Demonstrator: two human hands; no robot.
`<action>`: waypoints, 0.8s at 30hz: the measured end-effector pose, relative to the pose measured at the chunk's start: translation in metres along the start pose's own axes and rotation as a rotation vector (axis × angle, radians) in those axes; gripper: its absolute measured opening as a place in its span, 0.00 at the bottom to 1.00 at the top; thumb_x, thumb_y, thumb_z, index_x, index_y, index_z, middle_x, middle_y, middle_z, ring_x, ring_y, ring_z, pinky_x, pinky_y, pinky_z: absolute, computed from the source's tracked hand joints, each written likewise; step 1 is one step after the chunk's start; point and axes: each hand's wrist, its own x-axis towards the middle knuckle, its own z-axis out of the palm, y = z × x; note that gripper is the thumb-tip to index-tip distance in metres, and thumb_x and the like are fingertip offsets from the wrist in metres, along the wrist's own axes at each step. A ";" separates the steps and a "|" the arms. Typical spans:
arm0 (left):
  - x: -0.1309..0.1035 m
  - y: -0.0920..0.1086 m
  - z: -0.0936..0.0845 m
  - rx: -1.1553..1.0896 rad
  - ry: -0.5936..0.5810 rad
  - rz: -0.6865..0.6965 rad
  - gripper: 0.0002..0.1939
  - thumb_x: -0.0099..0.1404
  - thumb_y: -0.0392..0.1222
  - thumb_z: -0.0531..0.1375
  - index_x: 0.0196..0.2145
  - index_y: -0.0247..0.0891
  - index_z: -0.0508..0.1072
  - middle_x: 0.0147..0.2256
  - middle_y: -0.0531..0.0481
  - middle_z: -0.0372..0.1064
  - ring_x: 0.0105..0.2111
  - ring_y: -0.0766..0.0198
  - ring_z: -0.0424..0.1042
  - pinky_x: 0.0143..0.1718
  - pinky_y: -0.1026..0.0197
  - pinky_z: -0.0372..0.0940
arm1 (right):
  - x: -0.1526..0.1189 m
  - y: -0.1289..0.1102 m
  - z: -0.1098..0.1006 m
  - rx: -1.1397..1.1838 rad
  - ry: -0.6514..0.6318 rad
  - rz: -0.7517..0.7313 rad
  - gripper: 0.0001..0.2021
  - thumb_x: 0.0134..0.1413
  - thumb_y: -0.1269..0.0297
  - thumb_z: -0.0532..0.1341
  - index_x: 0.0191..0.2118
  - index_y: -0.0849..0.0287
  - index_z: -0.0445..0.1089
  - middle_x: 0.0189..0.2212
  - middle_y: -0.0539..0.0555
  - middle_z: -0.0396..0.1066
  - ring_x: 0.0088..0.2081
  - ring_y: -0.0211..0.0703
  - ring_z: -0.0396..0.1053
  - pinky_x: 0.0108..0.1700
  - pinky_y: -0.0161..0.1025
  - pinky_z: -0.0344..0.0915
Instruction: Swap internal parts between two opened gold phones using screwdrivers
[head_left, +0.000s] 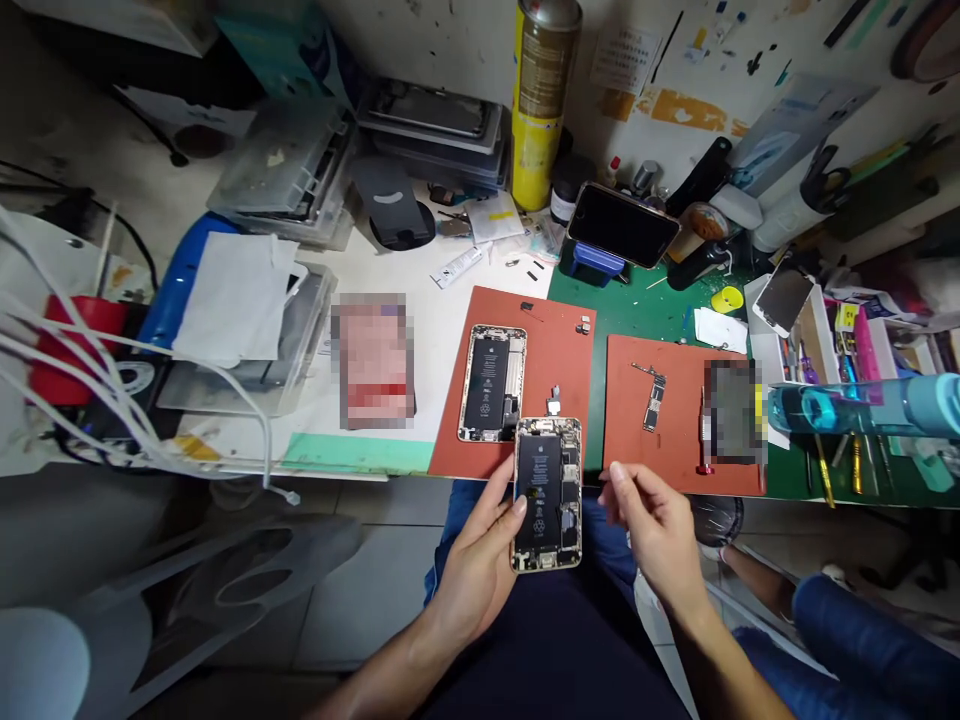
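My left hand (480,550) grips an opened smartphone (550,500) by its left side, thumb over the edge, its black battery and inner parts facing up. The phone is tilted in front of the table edge. To its right, my right hand (656,520) is apart from it, thumb and index finger pressed together; whether anything is in the pinch is hidden. A second opened phone (491,385) with its battery in place lies on the red mat (555,330). A small camera-like part (554,402) sits just beyond the held phone. A logic board (654,400) rests on the right red mat (630,465).
A phone (622,225) leans on a blue stand at the back, beside a yellow spray can (536,150). A clear blue bottle (862,405) juts in from the right over screwdrivers (857,465). White cables (255,400) hang at left. Another person's legs (862,630) show lower right.
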 end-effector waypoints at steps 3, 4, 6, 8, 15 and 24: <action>0.007 0.007 0.009 0.003 -0.027 -0.009 0.39 0.71 0.49 0.70 0.75 0.52 0.63 0.60 0.44 0.78 0.65 0.44 0.73 0.70 0.40 0.65 | -0.020 0.020 0.002 0.196 -0.202 0.088 0.24 0.72 0.39 0.63 0.47 0.59 0.81 0.32 0.54 0.79 0.30 0.42 0.73 0.33 0.38 0.67; 0.010 0.009 0.012 0.006 -0.032 -0.010 0.40 0.72 0.49 0.70 0.76 0.52 0.61 0.59 0.44 0.79 0.64 0.44 0.74 0.69 0.40 0.66 | -0.024 0.025 0.004 0.250 -0.260 0.110 0.24 0.72 0.40 0.63 0.50 0.59 0.81 0.31 0.54 0.80 0.30 0.42 0.74 0.34 0.38 0.67; 0.013 0.012 0.017 0.014 -0.041 -0.006 0.42 0.72 0.47 0.70 0.77 0.52 0.58 0.58 0.44 0.79 0.63 0.45 0.75 0.67 0.41 0.68 | -0.029 0.031 0.008 0.331 -0.331 0.136 0.25 0.72 0.41 0.64 0.54 0.59 0.80 0.30 0.55 0.80 0.30 0.42 0.74 0.35 0.39 0.68; 0.016 0.013 0.021 0.021 -0.049 0.004 0.43 0.72 0.47 0.69 0.78 0.52 0.57 0.57 0.44 0.80 0.61 0.46 0.76 0.64 0.42 0.70 | -0.031 0.033 0.011 0.384 -0.347 0.140 0.25 0.72 0.41 0.65 0.55 0.59 0.80 0.32 0.56 0.82 0.30 0.42 0.75 0.35 0.39 0.68; 0.022 0.014 0.029 0.055 -0.071 0.032 0.40 0.73 0.47 0.68 0.77 0.52 0.58 0.62 0.43 0.76 0.59 0.47 0.77 0.62 0.44 0.71 | -0.026 0.028 0.009 0.408 -0.313 0.119 0.23 0.72 0.44 0.66 0.56 0.59 0.81 0.32 0.55 0.82 0.29 0.41 0.75 0.36 0.40 0.69; 0.023 0.015 0.034 0.069 -0.063 0.029 0.39 0.74 0.46 0.67 0.77 0.51 0.60 0.60 0.43 0.77 0.61 0.46 0.75 0.63 0.42 0.70 | -0.026 0.032 0.009 0.376 -0.276 0.102 0.22 0.73 0.44 0.65 0.56 0.58 0.81 0.35 0.56 0.82 0.29 0.41 0.74 0.37 0.41 0.69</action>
